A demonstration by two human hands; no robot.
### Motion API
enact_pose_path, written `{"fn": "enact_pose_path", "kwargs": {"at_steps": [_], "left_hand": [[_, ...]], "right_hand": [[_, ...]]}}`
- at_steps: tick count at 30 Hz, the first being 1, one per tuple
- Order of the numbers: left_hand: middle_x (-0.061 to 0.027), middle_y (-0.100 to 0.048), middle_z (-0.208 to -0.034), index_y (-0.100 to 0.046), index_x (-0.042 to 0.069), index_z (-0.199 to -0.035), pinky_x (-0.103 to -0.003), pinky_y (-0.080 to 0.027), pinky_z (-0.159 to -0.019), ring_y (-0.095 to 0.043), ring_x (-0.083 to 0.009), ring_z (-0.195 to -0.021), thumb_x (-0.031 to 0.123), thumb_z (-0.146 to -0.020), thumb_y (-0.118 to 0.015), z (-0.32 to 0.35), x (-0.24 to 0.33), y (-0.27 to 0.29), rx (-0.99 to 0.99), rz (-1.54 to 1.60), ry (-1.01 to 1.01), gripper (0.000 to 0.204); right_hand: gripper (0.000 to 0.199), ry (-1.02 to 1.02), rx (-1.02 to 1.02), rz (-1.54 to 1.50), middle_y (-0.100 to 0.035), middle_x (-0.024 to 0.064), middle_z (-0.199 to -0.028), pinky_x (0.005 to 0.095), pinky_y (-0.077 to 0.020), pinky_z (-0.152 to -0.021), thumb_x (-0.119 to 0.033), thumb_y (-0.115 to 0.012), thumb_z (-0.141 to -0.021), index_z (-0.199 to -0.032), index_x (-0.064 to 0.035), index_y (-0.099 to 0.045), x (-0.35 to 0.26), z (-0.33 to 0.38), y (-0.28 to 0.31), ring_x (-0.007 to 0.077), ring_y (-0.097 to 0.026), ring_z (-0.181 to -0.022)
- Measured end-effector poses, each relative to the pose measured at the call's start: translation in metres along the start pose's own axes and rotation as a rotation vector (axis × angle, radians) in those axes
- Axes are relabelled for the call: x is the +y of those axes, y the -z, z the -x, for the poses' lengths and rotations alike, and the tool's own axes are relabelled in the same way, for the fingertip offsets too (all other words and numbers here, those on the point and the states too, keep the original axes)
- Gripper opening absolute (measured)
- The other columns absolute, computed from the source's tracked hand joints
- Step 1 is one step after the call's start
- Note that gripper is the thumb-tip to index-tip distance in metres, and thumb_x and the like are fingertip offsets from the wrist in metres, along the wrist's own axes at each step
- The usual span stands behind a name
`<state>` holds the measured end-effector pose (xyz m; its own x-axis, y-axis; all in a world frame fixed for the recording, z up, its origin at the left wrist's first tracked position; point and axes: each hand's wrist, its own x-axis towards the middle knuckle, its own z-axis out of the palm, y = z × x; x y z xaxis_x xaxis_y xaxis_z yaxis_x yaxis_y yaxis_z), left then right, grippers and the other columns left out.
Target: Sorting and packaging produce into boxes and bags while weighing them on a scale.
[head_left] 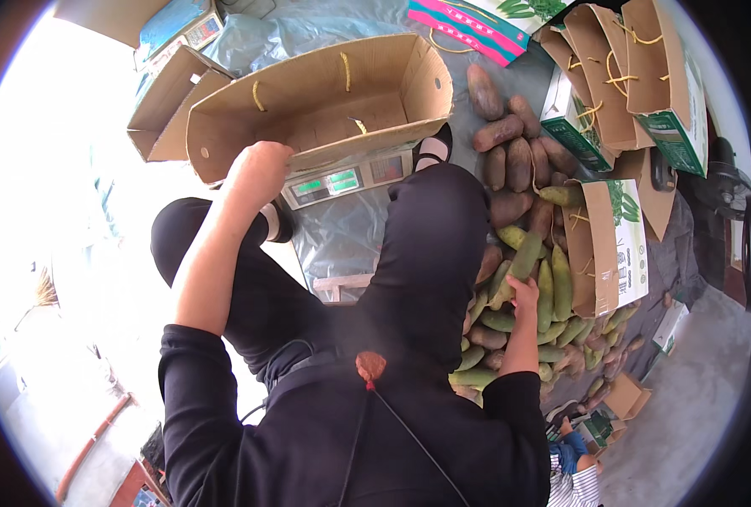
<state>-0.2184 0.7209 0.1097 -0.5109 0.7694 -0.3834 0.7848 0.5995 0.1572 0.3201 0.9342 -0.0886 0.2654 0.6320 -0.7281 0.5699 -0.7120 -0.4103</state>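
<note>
Nearest: person's black long-sleeved top and black trousers, knees bent, seated low. Right hand point(524, 293) down by the right knee, fingers wrapped on one elongated green-yellow fruit point(525, 256) that stands tilted up out of the heap of green and purple-brown oblong fruits point(519, 325) on the ground, just beside the right leg. Thumb side hidden, but the grip looks closed round the lower end of the fruit.

Left hand point(257, 171) raised forward, fingers curled over the near rim of the open brown cardboard carton with yellow cord handles point(325, 106); fingertips inside, hidden by the wall, so how tight cannot be told. Carton sits on a grey electronic weighing scale with green display point(342, 180), resting on a clear plastic sheet point(337, 237). Black shoes show either side of the scale.

Farther right: green-and-white printed cardboard gift boxes point(616, 245), open, one standing at the heap's edge, more behind. More purple-brown fruits point(506, 135) lie beyond the carton. Far left: another open brown box point(168, 101).
</note>
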Motion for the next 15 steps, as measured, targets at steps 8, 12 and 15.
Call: {"fn": "enact_pose_path", "kwargs": {"at_steps": [8, 12, 15], "left_hand": [[-0.0161, -0.065, -0.085, -0.068, 0.005, -0.089, -0.04, -0.05, -0.079, -0.063, -0.0324, -0.085, 0.001, -0.074, -0.054, -0.004, -0.006, -0.009, 0.018, 0.032, -0.037, 0.021], [-0.0175, -0.065, -0.085, -0.067, 0.007, -0.097, -0.042, -0.048, -0.08, -0.062, -0.0338, -0.087, 0.009, -0.078, -0.061, -0.002, -0.008, -0.01, 0.001, 0.015, -0.051, 0.02], [-0.0176, -0.064, -0.086, -0.067, 0.006, -0.096, -0.042, -0.049, -0.08, -0.062, -0.0336, -0.087, 0.01, -0.078, -0.061, -0.005, -0.005, -0.01, -0.007, -0.028, -0.076, 0.02]], "right_hand": [[0.059, 0.841, -0.364, 0.097, -0.061, 0.0091, -0.108, 0.031, -0.0465, -0.082, -0.006, -0.075, -0.064, -0.119, 0.0004, -0.055, -0.174, 0.095, -0.028, 0.0176, -0.058, -0.093], [0.059, 1.431, -0.204, 0.434, -0.058, 0.008, -0.11, 0.0297, -0.0456, -0.087, -0.003, -0.07, -0.068, -0.123, 0.0023, -0.051, -0.281, 0.178, -0.043, 0.0162, -0.056, -0.102], [0.065, 1.529, -0.211, 0.555, -0.058, 0.0091, -0.107, 0.0313, -0.0462, -0.085, -0.012, -0.074, -0.063, -0.124, -0.0027, -0.053, -0.336, 0.239, -0.066, 0.0203, -0.058, -0.099]]}}
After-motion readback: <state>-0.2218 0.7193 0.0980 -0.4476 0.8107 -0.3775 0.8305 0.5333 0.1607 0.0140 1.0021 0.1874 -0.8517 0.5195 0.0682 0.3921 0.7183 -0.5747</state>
